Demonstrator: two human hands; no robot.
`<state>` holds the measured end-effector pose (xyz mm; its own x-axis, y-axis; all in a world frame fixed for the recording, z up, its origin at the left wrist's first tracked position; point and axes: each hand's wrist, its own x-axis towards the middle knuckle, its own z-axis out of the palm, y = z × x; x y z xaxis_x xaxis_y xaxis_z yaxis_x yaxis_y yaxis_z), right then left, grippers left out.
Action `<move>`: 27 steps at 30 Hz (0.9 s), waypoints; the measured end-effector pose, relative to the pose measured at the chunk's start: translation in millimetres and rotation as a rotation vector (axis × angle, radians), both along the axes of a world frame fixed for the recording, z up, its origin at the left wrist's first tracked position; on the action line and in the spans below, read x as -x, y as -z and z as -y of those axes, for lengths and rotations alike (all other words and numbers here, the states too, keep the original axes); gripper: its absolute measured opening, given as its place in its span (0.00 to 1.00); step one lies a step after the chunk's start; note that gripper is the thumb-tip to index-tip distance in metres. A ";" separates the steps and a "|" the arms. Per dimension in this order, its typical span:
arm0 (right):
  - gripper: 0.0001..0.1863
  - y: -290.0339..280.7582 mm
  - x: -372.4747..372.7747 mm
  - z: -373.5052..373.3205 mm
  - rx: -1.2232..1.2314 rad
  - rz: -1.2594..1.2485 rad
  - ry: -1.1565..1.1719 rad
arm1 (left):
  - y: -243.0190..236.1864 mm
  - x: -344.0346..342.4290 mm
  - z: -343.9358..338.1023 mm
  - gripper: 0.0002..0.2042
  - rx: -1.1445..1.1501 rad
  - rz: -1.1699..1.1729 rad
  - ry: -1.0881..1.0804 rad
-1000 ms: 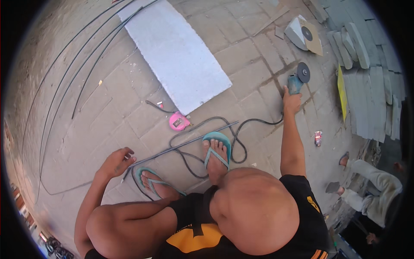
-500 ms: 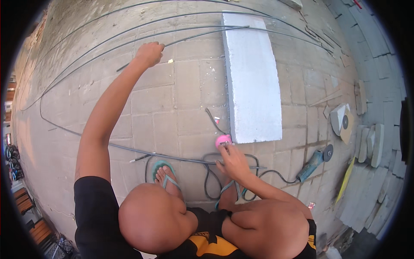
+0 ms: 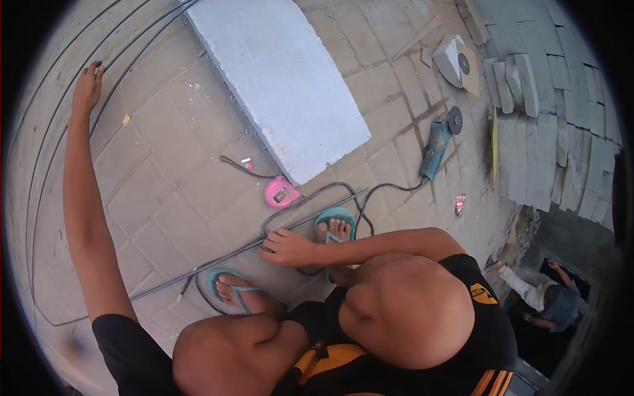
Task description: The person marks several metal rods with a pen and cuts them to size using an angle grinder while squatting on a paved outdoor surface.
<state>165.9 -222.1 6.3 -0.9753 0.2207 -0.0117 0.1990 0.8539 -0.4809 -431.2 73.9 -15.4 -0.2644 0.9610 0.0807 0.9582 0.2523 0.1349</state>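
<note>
Long thin steel rods (image 3: 135, 47) curve over the paving on the left. My left hand (image 3: 87, 87) reaches out to them, its fingers closed at one rod. By my feet, my right hand (image 3: 289, 248) is closed on the rod end (image 3: 330, 210) that runs in front of my sandals. A pink tape measure (image 3: 282, 193) with a dark strap lies on the ground beyond my right hand, by the near corner of a long pale slab (image 3: 284, 79). Neither hand touches the tape measure.
A teal angle grinder (image 3: 436, 148) lies at the right, its black cord (image 3: 389, 187) looping near my right foot. Farther right are a block with a cutting disc (image 3: 464, 64) and stacked grey slabs (image 3: 555, 155). Another person (image 3: 548, 294) is at the lower right.
My right hand has left the tape measure on the ground and moved nearer, onto the rod. The view has turned right, and my left arm now appears farther left.
</note>
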 end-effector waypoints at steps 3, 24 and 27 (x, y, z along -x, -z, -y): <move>0.15 -5.9 0.2 -14.8 -0.028 0.025 0.138 | 5.0 21.5 -11.9 0.24 0.074 0.318 -0.105; 0.11 -64.5 24.5 -43.8 -0.071 -0.070 0.224 | -47.6 -51.8 114.3 0.08 0.090 0.127 -0.036; 0.14 -95.1 22.8 -86.8 -0.126 -0.110 0.273 | -70.4 -46.7 123.6 0.07 -0.019 0.084 -0.011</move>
<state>143.1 -135.4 101.4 -0.8736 0.4676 0.1347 0.3817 0.8302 -0.4064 -384.5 -49.7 54.9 -0.2815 0.9565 0.0758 0.9405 0.2594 0.2195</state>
